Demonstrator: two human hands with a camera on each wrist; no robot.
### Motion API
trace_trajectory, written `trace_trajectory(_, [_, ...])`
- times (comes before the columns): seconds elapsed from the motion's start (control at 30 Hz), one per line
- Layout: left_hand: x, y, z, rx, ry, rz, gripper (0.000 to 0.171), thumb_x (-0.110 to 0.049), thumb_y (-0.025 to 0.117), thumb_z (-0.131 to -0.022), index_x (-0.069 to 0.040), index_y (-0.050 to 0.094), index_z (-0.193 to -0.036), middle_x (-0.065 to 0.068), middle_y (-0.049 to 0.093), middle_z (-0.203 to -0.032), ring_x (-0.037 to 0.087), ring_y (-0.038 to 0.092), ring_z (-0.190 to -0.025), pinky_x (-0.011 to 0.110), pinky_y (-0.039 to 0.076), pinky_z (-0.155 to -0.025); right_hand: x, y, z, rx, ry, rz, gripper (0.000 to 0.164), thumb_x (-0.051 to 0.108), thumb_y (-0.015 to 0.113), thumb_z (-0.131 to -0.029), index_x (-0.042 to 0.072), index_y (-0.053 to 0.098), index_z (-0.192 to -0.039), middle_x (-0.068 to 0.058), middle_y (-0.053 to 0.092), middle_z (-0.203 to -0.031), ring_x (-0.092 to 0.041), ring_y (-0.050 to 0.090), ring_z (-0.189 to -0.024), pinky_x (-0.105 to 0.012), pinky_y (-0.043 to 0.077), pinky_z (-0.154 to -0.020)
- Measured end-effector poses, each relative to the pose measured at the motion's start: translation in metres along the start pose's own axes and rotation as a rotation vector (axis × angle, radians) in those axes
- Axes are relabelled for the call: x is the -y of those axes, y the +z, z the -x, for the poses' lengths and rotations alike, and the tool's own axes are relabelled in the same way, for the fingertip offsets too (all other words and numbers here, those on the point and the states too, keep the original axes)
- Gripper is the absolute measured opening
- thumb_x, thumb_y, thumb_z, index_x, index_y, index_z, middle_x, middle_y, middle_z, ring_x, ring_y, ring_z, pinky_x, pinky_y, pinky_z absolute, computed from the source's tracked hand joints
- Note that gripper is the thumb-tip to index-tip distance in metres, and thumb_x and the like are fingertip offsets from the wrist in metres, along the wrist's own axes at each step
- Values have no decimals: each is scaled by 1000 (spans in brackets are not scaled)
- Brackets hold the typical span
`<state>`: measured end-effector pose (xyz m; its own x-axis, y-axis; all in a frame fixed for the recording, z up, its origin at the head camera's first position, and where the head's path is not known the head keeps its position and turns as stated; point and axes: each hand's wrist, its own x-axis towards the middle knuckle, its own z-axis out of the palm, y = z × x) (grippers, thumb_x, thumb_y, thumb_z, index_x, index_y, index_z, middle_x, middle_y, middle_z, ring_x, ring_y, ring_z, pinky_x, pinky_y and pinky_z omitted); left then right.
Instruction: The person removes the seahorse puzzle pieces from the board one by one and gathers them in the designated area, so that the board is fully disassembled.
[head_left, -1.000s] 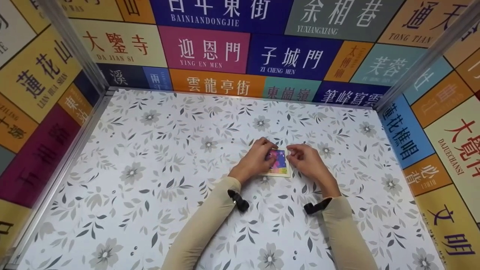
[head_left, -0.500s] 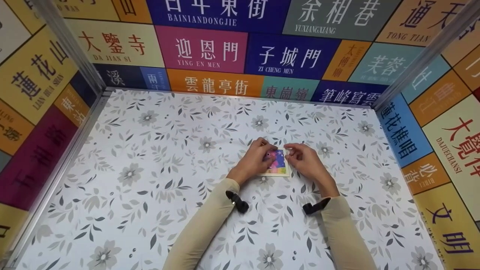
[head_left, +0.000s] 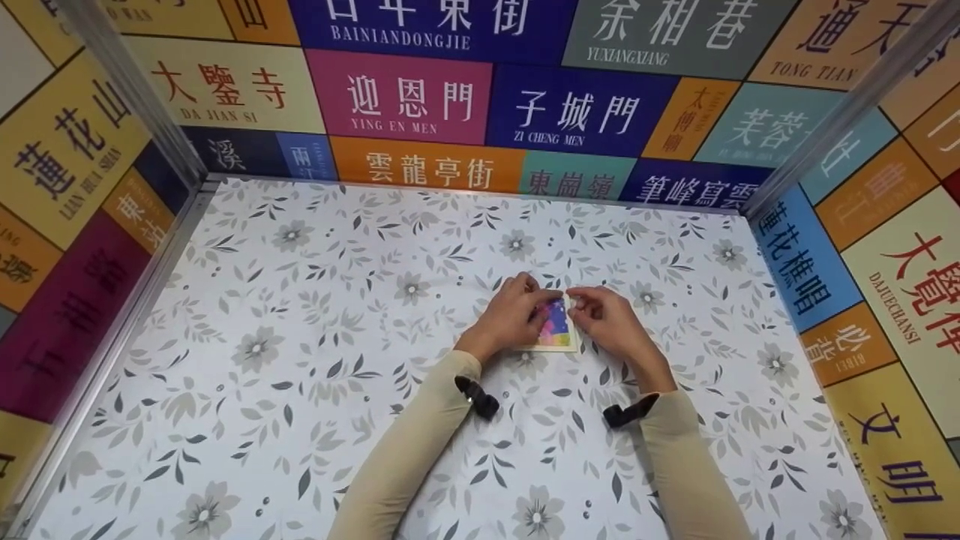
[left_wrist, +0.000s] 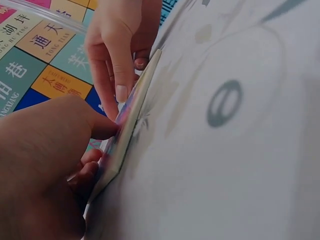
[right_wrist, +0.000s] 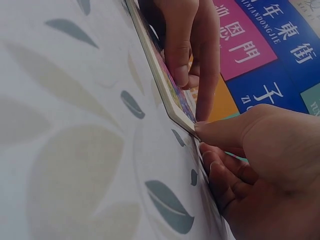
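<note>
A small, thin, square picture board (head_left: 559,328) with a cream border lies on the floral-patterned table; its face shows pink, blue and yellow. My left hand (head_left: 510,319) holds its left side, the thumb over the printed face and a finger stretched along the far edge. At the far right corner, my right hand (head_left: 611,322) pinches the edge between thumb and curled fingers. The left wrist view shows the board (left_wrist: 120,145) edge-on. In the right wrist view, my right thumb (right_wrist: 225,131) touches the board's corner. The hands cover part of the picture.
The table (head_left: 360,450) has a white cover with grey flowers and leaves. Panels with colourful place-name signs (head_left: 416,101) stand along its back and both sides, joined by metal posts (head_left: 161,105). Black straps (head_left: 480,397) sit on both wrists.
My left finger has shifted right along the board's far edge, covering more of the picture's top. My right hand stays at the same edge. The head view has shifted very slightly.
</note>
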<state>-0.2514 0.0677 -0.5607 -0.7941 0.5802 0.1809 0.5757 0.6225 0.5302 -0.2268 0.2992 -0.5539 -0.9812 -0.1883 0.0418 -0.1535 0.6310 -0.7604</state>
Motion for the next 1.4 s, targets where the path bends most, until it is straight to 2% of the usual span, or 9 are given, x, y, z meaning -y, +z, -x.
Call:
trace_trajectory(0.2, [-2,-3,-2,43,-13,-27,46,-20,59,-107,-30,65,-151,10,57,-127,28,52,-113,42,47,-101,0,0,0,6,7,-5,37,5,73,-101,3,72,-138,-16,70,-104,-16,62,-83,-20,49,-71])
trace_trajectory(0.47, [-2,-2,-3,42,-7,-13,41,-20,60,-108,-28,69,-147,11,56,-128,30,54,-115,45,48,-103,-2,0,0,-1,-6,-27,37,3,73,-100,0,71,-137,-18,70,-103,-20,62,-85,-18,48,-72])
trace_trajectory(0.77, [-4,-7,-8,92,-52,7,39,-19,63,-102,-28,69,-139,6,56,-129,27,54,-118,44,52,-99,-2,1,-1,1,0,-28,38,3,73,-100,1,71,-138,-18,71,-102,-18,62,-85,-19,48,-73])
trace_trajectory(1.17, [-9,-9,-12,106,-88,-35,41,-19,67,-97,-28,70,-136,6,57,-131,27,57,-117,44,55,-96,-2,0,-1,15,26,-27,39,5,74,-100,2,70,-139,-15,70,-104,-16,62,-85,-18,50,-74])
trace_trajectory(1.4, [-15,-10,-13,98,-76,-63,33,-24,63,-104,-24,73,-135,7,59,-130,26,61,-117,45,57,-99,-4,1,-2,3,0,-37,37,3,75,-99,1,72,-136,-17,72,-102,-14,63,-82,-17,49,-73])
